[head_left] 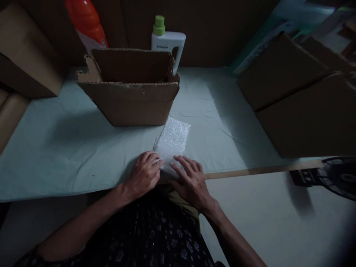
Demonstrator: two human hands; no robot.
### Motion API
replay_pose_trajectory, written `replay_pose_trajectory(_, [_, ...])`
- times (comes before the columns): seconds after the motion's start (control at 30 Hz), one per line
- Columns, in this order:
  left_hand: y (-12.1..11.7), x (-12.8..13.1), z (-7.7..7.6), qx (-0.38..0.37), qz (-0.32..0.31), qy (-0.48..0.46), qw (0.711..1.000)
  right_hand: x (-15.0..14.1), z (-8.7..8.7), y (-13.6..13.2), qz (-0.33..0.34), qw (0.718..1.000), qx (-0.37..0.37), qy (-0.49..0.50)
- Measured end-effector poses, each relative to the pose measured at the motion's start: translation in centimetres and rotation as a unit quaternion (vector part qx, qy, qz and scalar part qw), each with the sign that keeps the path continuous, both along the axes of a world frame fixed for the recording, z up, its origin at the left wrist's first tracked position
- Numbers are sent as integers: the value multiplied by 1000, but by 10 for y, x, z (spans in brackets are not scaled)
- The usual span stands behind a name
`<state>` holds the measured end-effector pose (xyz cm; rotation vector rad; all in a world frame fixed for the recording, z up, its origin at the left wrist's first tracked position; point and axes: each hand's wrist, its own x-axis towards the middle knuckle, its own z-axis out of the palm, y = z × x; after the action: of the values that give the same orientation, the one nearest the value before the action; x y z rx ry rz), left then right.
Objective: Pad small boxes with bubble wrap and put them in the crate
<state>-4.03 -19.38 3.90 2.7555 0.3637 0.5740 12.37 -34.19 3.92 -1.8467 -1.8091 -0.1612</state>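
Note:
A strip of bubble wrap (pixel 175 134) lies at the table's front edge, with its near part folded around something flat that I cannot make out. My left hand (pixel 146 170) is closed on the left side of this wrap, fingers curled over it. On the right side, my right hand (pixel 191 178) rests with its fingers apart and stretched over the wrap, thumb near the table edge. Just beyond the wrap's far end stands an open cardboard box (pixel 136 105); its inside is dark and its contents are hidden.
Behind the box are a white bottle with a green cap (pixel 159 26) and an orange-red bottle (pixel 86 18). Cardboard boxes stand at left (pixel 30 48) and right (pixel 306 115). A pale cloth (pixel 200 96) covers the table. A black fan-like object (pixel 342 178) is at lower right.

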Motion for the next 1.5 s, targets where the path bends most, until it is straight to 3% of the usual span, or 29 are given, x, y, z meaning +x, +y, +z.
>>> replay_pose_trajectory(0.17, [-4,-4,6,-88,-10,-39,995,0,-6,5,6,994,-20,112])
replay_pose_trajectory(0.27, [-5,-5,6,-138,18,-31,990,2,-7,3,-15,984,-41,173])
replay_pose_trajectory(0.43, [-1,8,-7,-126,99,-13,987,1,-5,2,-85,994,42,54])
replay_pose_trajectory(0.6, [1,11,-9,-76,119,-41,989,0,-1,8,3,1000,-25,-2])
replay_pose_trajectory(0.8, [-6,-9,7,-152,36,-61,986,5,4,11,8,991,-71,116])
replay_pose_trajectory(0.87, [-3,-6,7,-152,53,-50,986,5,5,10,-15,990,-79,117])
replay_pose_trajectory(0.97, [6,11,0,-122,103,-17,987,3,7,11,-70,996,-36,42])
replay_pose_trajectory(1.1, [11,26,-4,-133,151,-37,979,4,7,18,-23,998,-56,-19])
replay_pose_trajectory(1.2, [3,17,0,-246,200,-111,942,12,-1,25,-26,999,-32,13])
replay_pose_trajectory(1.3, [-11,1,7,-468,223,-110,848,14,-9,30,-79,991,19,104])
replay_pose_trajectory(1.4, [-21,-4,11,-646,157,-103,740,1,-10,30,-86,975,27,202])
replay_pose_trajectory(1.5, [-24,3,10,-707,123,-143,682,-13,-5,26,-38,961,-9,275])
